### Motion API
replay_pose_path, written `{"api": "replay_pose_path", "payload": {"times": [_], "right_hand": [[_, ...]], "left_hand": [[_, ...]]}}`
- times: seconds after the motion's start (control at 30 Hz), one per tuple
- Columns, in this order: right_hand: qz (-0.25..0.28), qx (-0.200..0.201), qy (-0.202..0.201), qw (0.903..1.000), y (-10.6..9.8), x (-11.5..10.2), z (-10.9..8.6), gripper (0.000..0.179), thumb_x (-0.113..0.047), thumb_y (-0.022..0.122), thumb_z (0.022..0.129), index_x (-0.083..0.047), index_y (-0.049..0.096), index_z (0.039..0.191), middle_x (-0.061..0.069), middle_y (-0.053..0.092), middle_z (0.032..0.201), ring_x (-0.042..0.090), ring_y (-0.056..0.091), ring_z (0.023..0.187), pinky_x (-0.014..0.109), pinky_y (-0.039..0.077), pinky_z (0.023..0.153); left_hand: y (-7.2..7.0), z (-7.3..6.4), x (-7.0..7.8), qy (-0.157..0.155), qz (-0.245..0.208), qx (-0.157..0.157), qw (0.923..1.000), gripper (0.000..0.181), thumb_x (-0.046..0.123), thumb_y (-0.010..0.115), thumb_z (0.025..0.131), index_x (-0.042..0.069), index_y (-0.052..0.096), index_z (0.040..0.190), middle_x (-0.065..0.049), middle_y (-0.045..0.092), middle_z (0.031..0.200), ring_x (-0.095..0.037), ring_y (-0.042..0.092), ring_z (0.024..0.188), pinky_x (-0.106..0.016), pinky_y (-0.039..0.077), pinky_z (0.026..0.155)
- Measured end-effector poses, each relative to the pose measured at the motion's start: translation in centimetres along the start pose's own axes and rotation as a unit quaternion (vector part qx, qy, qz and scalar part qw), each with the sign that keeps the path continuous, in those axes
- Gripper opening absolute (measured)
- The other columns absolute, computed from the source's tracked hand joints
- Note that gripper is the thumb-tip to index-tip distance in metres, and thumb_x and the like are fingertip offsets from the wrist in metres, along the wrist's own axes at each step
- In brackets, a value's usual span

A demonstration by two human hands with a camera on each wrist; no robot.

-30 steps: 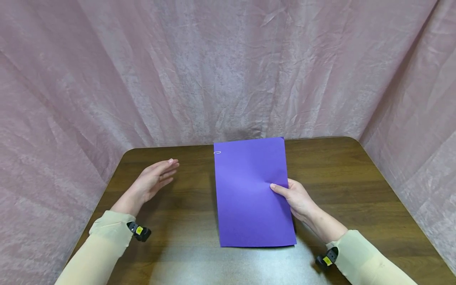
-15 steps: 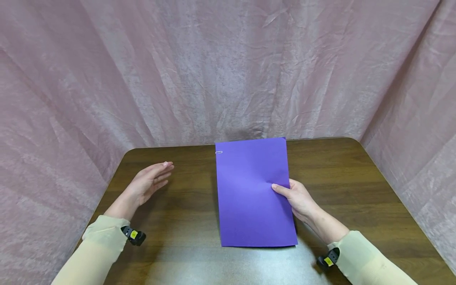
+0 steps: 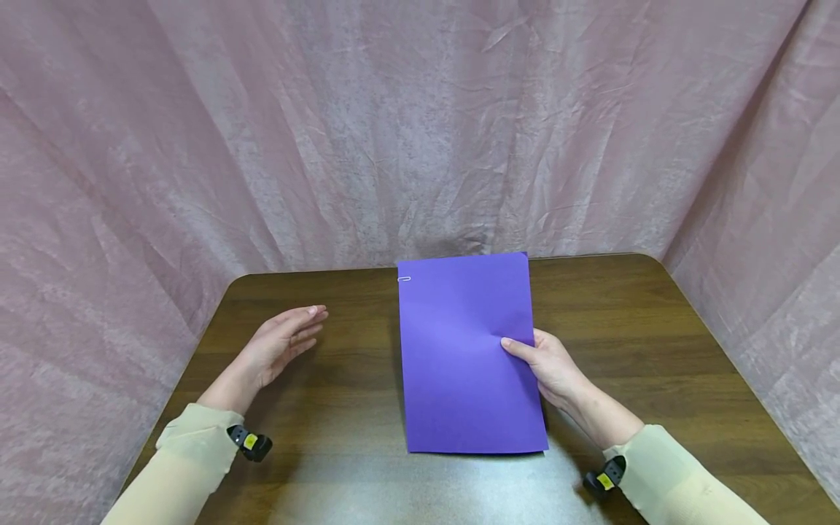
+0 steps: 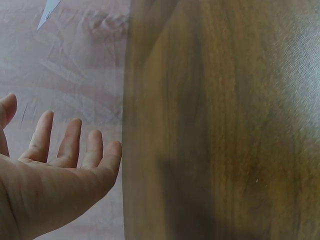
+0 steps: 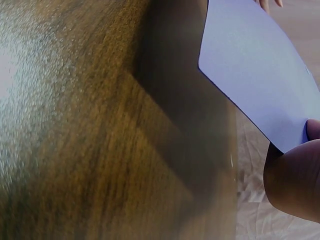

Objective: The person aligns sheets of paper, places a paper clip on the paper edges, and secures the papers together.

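My right hand [image 3: 553, 368] pinches the right edge of a purple sheet of paper [image 3: 466, 394], thumb on the near face and the other fingers hidden behind it. A small white paper clip [image 3: 404, 278] sits on the sheet's upper left edge. In the right wrist view the paper [image 5: 250, 65] looks pale violet and stands off the table, casting a dark shadow. My left hand [image 3: 278, 346] hovers to the left of the sheet, apart from it and holding nothing. Its fingers are relaxed and slightly bent, as the left wrist view shows my left hand [image 4: 55, 185] palm up.
A brown wood-grain table [image 3: 630, 321] with rounded far corners lies beneath both hands. Pink velvety curtains [image 3: 420, 131] hang behind it and along both sides. A bright reflection lies on the table's near middle. Each wrist wears a black strapped camera [image 3: 249, 442].
My left hand has drifted slightly down, going left and then a little back right. The right hand and the purple paper have shifted barely to the right in the head view.
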State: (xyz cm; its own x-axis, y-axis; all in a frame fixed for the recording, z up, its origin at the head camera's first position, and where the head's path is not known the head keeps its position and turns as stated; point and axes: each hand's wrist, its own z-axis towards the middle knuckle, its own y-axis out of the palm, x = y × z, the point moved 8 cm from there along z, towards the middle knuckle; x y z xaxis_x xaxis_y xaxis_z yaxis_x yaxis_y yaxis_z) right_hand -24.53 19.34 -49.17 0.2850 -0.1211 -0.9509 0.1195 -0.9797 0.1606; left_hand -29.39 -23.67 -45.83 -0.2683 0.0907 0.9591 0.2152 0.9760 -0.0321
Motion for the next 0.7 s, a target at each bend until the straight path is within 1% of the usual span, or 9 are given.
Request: {"api": "replay_pose_path", "payload": {"times": [0.07, 0.27, 0.37, 0.5, 0.7], "right_hand": [[0.002, 0.002, 0.001, 1.0000, 0.0, 0.0, 0.0, 0.027, -0.016, 0.068, 0.100, 0.000, 0.063, 0.121, 0.005, 0.076, 0.090, 0.019, 0.073, 0.079, 0.036, 0.060, 0.071], [0.006, 0.003, -0.001, 1.0000, -0.1, -0.1, 0.1, 0.024, -0.015, 0.068, 0.100, -0.002, 0.063, 0.119, 0.004, 0.075, 0.090, 0.019, 0.073, 0.079, 0.036, 0.060, 0.070], [0.007, 0.001, -0.003, 1.0000, -0.1, -0.1, 0.1, 0.023, -0.015, 0.067, 0.100, -0.002, 0.064, 0.118, 0.004, 0.075, 0.089, 0.018, 0.072, 0.079, 0.036, 0.060, 0.070], [0.007, 0.000, -0.005, 1.0000, -0.1, -0.1, 0.2, 0.024, -0.015, 0.068, 0.100, -0.001, 0.063, 0.118, 0.004, 0.075, 0.089, 0.018, 0.073, 0.079, 0.036, 0.060, 0.071], [0.002, -0.001, -0.007, 1.0000, 0.0, -0.1, 0.3, 0.026, -0.016, 0.067, 0.100, -0.001, 0.063, 0.121, 0.005, 0.076, 0.091, 0.019, 0.073, 0.081, 0.037, 0.060, 0.072]], "left_hand": [[0.3, -0.1, -0.1, -0.001, 0.000, -0.004, 1.0000, 0.070, 0.046, 0.059, 0.103, 0.001, 0.040, 0.154, -0.015, 0.040, 0.160, -0.027, 0.042, 0.142, -0.048, 0.031, 0.119], [1.4, -0.2, -0.4, -0.001, -0.001, -0.011, 0.9999, 0.067, 0.044, 0.059, 0.104, 0.001, 0.043, 0.153, -0.010, 0.049, 0.154, -0.027, 0.044, 0.140, -0.050, 0.030, 0.119], [2.0, -0.3, -0.6, -0.001, -0.005, -0.014, 0.9999, 0.066, 0.043, 0.059, 0.104, 0.001, 0.044, 0.152, -0.008, 0.052, 0.152, -0.030, 0.042, 0.142, -0.050, 0.031, 0.119], [3.1, -0.4, -0.8, 0.001, -0.012, -0.029, 0.9995, 0.067, 0.041, 0.059, 0.105, -0.001, 0.040, 0.154, -0.013, 0.048, 0.154, -0.038, 0.035, 0.146, -0.052, 0.029, 0.119], [4.8, -0.5, -1.0, 0.000, -0.021, -0.048, 0.9986, 0.067, 0.037, 0.060, 0.105, -0.002, 0.038, 0.154, -0.020, 0.043, 0.157, -0.042, 0.034, 0.146, -0.055, 0.028, 0.119]]}}
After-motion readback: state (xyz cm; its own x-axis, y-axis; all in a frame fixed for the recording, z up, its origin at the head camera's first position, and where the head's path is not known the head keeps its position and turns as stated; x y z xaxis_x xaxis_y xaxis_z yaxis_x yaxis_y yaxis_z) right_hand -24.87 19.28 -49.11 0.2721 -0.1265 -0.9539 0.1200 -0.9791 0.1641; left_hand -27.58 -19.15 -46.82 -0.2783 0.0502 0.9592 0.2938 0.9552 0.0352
